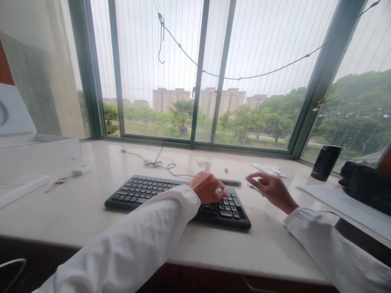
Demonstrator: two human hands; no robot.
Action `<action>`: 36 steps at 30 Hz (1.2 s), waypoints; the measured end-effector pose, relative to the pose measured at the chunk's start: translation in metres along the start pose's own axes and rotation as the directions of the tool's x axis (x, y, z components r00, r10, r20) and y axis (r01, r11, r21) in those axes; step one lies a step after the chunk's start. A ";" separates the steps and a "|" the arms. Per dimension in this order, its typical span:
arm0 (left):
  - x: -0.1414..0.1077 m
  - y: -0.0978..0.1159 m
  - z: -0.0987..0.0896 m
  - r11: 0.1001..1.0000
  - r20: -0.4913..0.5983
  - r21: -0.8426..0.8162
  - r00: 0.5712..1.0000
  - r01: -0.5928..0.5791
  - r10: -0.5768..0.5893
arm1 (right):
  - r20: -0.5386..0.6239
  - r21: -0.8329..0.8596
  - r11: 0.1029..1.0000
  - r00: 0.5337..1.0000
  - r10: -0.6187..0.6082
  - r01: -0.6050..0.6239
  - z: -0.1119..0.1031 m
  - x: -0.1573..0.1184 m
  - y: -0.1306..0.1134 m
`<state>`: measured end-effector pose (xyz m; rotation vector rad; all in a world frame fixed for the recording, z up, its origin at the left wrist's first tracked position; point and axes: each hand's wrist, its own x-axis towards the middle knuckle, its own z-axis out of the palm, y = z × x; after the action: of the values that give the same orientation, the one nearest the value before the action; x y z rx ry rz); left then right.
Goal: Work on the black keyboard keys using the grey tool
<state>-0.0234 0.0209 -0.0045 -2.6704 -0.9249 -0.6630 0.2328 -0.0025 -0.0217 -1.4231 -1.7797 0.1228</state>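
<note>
A black keyboard (143, 190) lies on the pale tabletop with its cable running behind it. My left hand (209, 187) is over the keyboard's right part, fingers curled and the thumb and forefinger brought together close to the keys. Whatever is in that pinch, if anything, is hidden. To the right of the keyboard, my right hand (273, 190) hovers with thumb and fingers drawn into a pinch; I cannot make out anything between them. A thin bluish stick (254, 187) shows just beneath its fingertips. A narrow dark-grey strip (231, 182) sits at the keyboard's back edge.
A coiled cable (153, 163) lies behind the keyboard, with a tiny grey piece (226, 169) and a clear packet (269, 169) farther right. An open white box (39, 152), a key (56, 184) and a white adapter (81, 170) are left. A black cylinder (326, 162) stands right.
</note>
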 end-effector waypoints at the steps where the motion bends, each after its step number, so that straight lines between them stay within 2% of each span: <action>1: 0.000 -0.001 0.000 1.000 0.005 0.005 1.000 0.000 0.000 | -0.046 -0.072 0.997 0.999 -0.006 0.003 0.000 0.003 0.005; 4: -0.001 -0.005 0.001 1.000 0.011 0.014 1.000 -0.004 0.004 | -0.057 -0.312 0.950 0.997 -0.052 0.031 0.003 0.016 0.021; 6: 0.000 -0.008 0.002 1.000 0.005 0.020 1.000 -0.017 0.016 | -0.007 -0.400 0.917 1.000 -0.011 0.007 0.008 0.031 0.030; 11: 0.000 -0.012 0.000 0.998 -0.005 0.033 0.999 -0.052 0.052 | 0.250 -0.446 0.891 0.968 0.037 0.081 0.028 0.086 0.045; 15: -0.001 -0.011 -0.002 0.997 -0.011 0.017 0.997 -0.080 0.081 | 0.299 -0.454 0.888 0.952 0.071 0.077 0.050 0.128 0.053; 18: -0.001 -0.010 -0.002 0.995 -0.018 0.017 0.995 -0.096 0.096 | 0.341 -0.450 0.891 0.932 0.120 0.050 0.065 0.147 0.061; 22: -0.001 -0.011 -0.003 0.994 -0.018 0.025 0.994 -0.105 0.105 | 0.365 -0.434 0.901 0.917 0.160 0.016 0.078 0.154 0.069; 27: -0.001 -0.010 -0.003 0.995 -0.003 0.024 0.995 -0.095 0.095 | 0.324 -0.404 0.915 0.935 0.142 0.001 0.081 0.149 0.073; 33: -0.001 -0.010 -0.003 0.996 -0.010 0.035 0.996 -0.084 0.084 | 0.213 -0.359 0.933 0.971 0.109 -0.026 0.061 0.140 0.067; 36: -0.001 -0.009 -0.003 0.997 -0.001 0.028 0.997 -0.076 0.076 | 0.210 -0.334 0.942 0.972 0.102 -0.027 0.044 0.131 0.061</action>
<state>-0.0309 0.0268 -0.0016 -2.6647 -0.8211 -0.6316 0.2491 0.1470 -0.0131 -1.7655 -2.0073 0.0204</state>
